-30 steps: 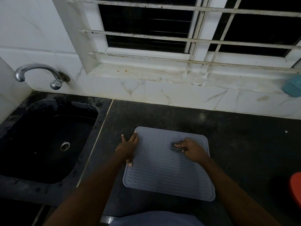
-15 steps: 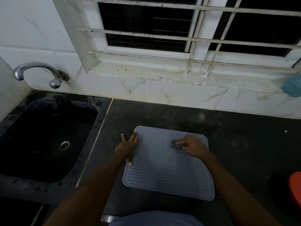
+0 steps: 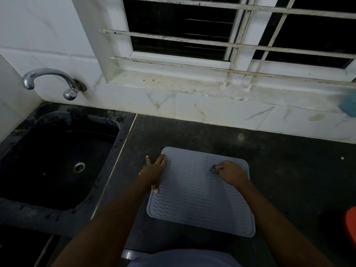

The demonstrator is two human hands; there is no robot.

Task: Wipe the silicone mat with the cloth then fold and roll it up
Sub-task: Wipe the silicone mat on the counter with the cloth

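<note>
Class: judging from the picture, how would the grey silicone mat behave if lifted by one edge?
Probably floppy: the silicone mat looks thin and lies flat on the countertop. May slide when wiped: the left hand pins its edge.

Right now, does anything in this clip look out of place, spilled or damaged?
Nothing serious. The silicone mat lies flat, slightly skewed on the counter. The window sill shows brownish stains and the sink rim looks wet.

- Black counter had a sink set in at its left end.
- Grey silicone mat lay flat on it.
- A red object sat at the right edge, cropped.
</note>
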